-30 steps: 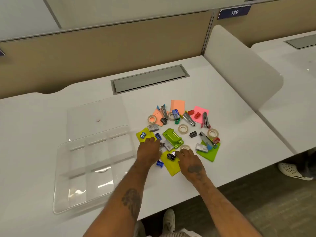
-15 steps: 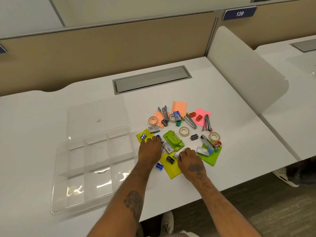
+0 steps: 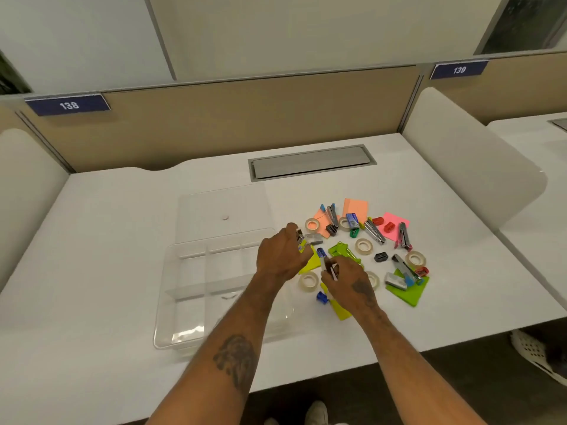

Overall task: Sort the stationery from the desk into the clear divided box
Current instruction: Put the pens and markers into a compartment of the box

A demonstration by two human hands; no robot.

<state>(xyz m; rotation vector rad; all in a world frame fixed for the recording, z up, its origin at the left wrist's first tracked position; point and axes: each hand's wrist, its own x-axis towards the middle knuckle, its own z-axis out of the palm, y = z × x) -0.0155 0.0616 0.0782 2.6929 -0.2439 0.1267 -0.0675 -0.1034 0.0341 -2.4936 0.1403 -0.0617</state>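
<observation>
A pile of stationery lies right of centre on the white desk: tape rolls, small staplers, sharpeners and coloured sticky notes. The clear divided box stands to the left of the pile with nothing in its compartments. My left hand is raised at the pile's left edge, next to the box, and grips a small silver stapler. My right hand is just beside it, over the yellow notes, holding a blue-tipped silver stapler.
The box's clear lid lies flat behind the box. A grey cable hatch sits at the back of the desk. White side dividers bound the desk on both sides. A blue sharpener lies near the front.
Both hands have lifted off the pile, each now with a small stapler in it. The left hand has shifted toward the box, uncovering a tape roll. The view has pulled back.
</observation>
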